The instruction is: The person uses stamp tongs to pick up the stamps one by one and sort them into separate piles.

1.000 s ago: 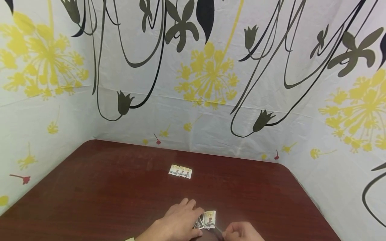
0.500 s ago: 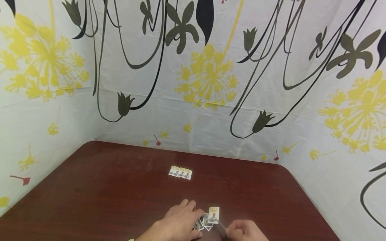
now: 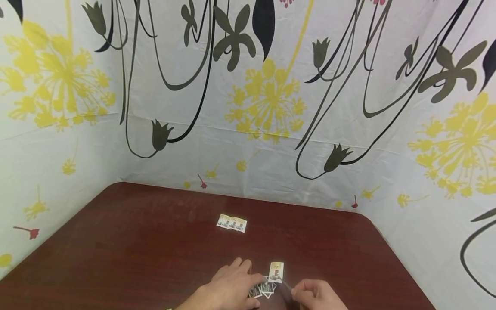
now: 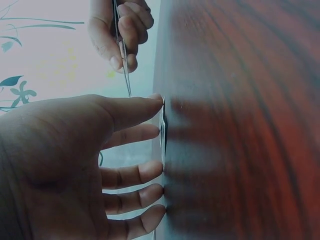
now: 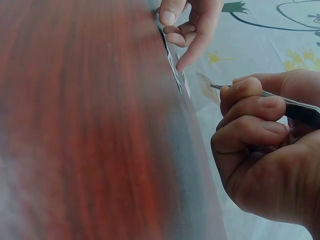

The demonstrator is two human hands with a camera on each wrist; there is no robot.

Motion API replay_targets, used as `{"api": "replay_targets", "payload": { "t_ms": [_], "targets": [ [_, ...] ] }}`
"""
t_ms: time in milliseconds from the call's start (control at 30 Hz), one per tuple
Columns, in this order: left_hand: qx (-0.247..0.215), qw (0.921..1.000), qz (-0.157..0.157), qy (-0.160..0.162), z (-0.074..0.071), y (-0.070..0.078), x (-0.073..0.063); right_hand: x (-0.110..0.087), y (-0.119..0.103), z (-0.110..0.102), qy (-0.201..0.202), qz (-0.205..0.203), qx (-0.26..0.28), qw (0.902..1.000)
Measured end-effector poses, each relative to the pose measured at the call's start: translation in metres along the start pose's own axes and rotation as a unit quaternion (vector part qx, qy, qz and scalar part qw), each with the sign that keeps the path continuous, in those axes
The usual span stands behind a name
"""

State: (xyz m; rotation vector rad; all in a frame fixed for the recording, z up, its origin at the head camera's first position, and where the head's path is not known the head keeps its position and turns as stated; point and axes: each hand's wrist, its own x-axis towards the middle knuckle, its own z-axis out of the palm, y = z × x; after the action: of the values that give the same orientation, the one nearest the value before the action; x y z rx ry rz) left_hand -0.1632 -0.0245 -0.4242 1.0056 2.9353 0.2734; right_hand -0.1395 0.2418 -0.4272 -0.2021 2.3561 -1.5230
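In the head view my left hand [image 3: 232, 284] rests on the table, fingers spread, with fingertips at a small pile of dark, white-bordered stamp-like papers [image 3: 267, 286]. The left wrist view shows that thumb and fingertips pressing along the thin pile [image 4: 162, 135] edge-on. My right hand [image 3: 315, 295] pinches metal tweezers [image 4: 125, 65] between thumb and curled fingers. At the tweezers' tip is one small rectangular stamp-like paper [image 3: 276, 272], yellow at the top with a dark figure below. It overlaps the pile's upper right corner in the head view; the right wrist view shows it [image 5: 207, 86] raised off the table.
A short overlapping row of similar yellow-and-white papers [image 3: 231, 223] lies farther back on the dark red wooden table [image 3: 155, 241]. White flower-printed cloth [image 3: 193, 142] hangs behind the table and along both sides.
My right hand and the tweezers have moved right and slightly away from me, drawing the yellow-topped paper off the pile and uncovering more dark papers. My left hand has stayed nearly in place.
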Motion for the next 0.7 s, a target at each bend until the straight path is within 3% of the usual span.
{"api": "replay_targets", "payload": {
  "t_ms": [267,700],
  "targets": [
    [0.005,1.0000,0.003,-0.001,0.000,0.000,0.000,0.004,-0.005,0.001,0.004,0.019,0.010,0.9998],
    [0.010,0.9996,0.021,0.018,0.001,-0.002,0.000,0.011,-0.009,0.001,0.000,0.001,0.016,0.9999]
  ]
}}
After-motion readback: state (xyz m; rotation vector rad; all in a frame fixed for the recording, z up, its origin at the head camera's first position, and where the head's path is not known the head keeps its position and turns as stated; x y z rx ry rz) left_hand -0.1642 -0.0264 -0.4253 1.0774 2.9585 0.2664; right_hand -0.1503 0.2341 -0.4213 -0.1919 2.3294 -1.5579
